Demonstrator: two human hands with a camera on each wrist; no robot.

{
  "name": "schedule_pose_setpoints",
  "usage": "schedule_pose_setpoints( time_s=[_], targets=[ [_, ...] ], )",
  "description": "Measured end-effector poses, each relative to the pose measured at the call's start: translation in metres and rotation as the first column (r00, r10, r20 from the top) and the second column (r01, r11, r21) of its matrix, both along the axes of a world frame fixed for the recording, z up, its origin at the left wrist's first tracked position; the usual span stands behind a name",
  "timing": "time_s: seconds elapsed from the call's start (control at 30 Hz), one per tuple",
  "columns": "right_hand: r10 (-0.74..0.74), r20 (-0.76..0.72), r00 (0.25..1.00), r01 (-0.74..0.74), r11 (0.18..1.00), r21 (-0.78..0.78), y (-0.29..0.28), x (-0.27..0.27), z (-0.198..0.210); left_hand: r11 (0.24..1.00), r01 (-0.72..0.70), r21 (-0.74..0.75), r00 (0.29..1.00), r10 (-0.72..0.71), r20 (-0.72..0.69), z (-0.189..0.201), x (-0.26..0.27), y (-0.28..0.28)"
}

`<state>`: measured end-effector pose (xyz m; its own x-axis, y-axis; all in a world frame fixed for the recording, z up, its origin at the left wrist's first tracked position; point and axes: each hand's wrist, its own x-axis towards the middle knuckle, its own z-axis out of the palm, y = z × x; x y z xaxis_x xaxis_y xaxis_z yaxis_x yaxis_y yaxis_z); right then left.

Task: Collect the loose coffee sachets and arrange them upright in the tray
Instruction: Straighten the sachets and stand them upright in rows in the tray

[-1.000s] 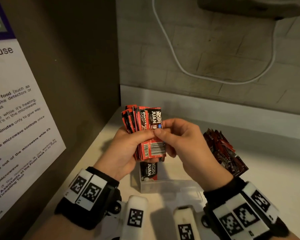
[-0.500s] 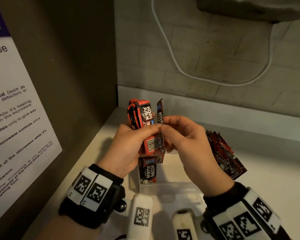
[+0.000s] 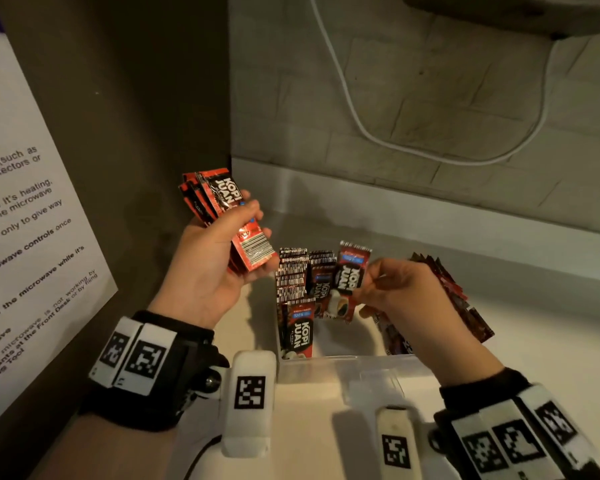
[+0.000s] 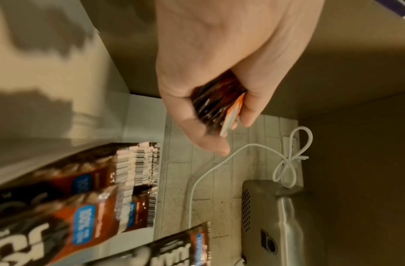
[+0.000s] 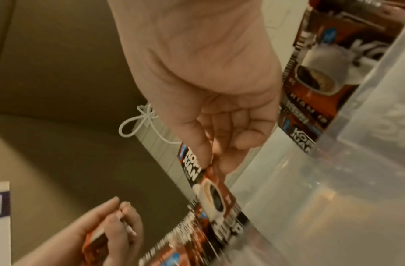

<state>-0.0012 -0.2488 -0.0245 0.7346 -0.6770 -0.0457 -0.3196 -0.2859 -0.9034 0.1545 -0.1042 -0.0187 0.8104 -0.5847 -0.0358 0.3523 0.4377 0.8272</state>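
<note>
From the head view, the left hand [image 3: 208, 265] has its fingers [image 3: 253, 211] and thumb wrapped round a stack of sachets [image 3: 222, 209], raised above the table [image 3: 541, 341] and off to the left of the clear tray [image 3: 357, 367]. The right hand [image 3: 406, 292] pinches a single sachet [image 3: 352, 271] between thumb and forefinger, upright over the tray, just beside the row of standing sachets [image 3: 293, 278] already packed along the tray's left side. Behind the right hand's knuckles a loose pile of sachets [image 3: 465, 306] lies on the table, and a white cable [image 3: 354, 116] loops on the brick wall beyond. In the left wrist view, the left hand [image 4: 219, 63] is clamped on the stack [image 4: 217, 104], edges poking out past the fingertips [image 4: 217, 147]; the standing row [image 4: 137, 163] sits below them, blurred. In the right wrist view, the right hand [image 5: 208, 72] nips the top of the single sachet [image 5: 210, 189] with thumb and forefinger closed on it, the other fingers [image 5: 244, 136] curled loosely, the tray wall [image 5: 367, 126] to the right of them, and the left hand [image 5: 110, 228] with its stack lower left.
</note>
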Motion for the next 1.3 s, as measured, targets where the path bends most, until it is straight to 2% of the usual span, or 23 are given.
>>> schedule_pose_setpoints(
  time_s=[0.1,0.23,0.43,0.7,1.03,1.3],
  targets=[
    [0.037,-0.076,0.996,-0.033,0.998,0.055,0.001,0.014,-0.013,1.0,0.006,-0.004,1.0,-0.006,-0.016,-0.001,0.001,-0.001],
    [0.019,-0.126,0.992,-0.008,0.996,0.089,-0.001,0.029,-0.03,1.0,0.013,0.0,1.0,-0.013,-0.028,-0.001,-0.001,-0.002],
    [-0.07,-0.087,0.994,0.075,0.996,0.056,-0.003,0.038,-0.047,1.0,0.005,0.01,0.999,-0.005,-0.033,-0.001,-0.002,-0.002],
    [-0.102,-0.039,0.994,0.103,0.994,0.042,-0.004,0.038,-0.05,1.0,0.016,0.02,0.999,-0.016,-0.035,-0.004,-0.005,-0.004],
    [-0.107,-0.154,0.982,0.094,0.991,-0.092,-0.003,0.037,-0.053,1.0,0.02,0.019,0.999,-0.019,-0.03,-0.005,-0.006,-0.005],
    [-0.066,-0.295,0.953,-0.05,0.929,-0.367,0.006,0.037,-0.05,0.999,0.032,0.014,0.999,-0.032,-0.021,-0.004,-0.006,-0.003]
  ],
)
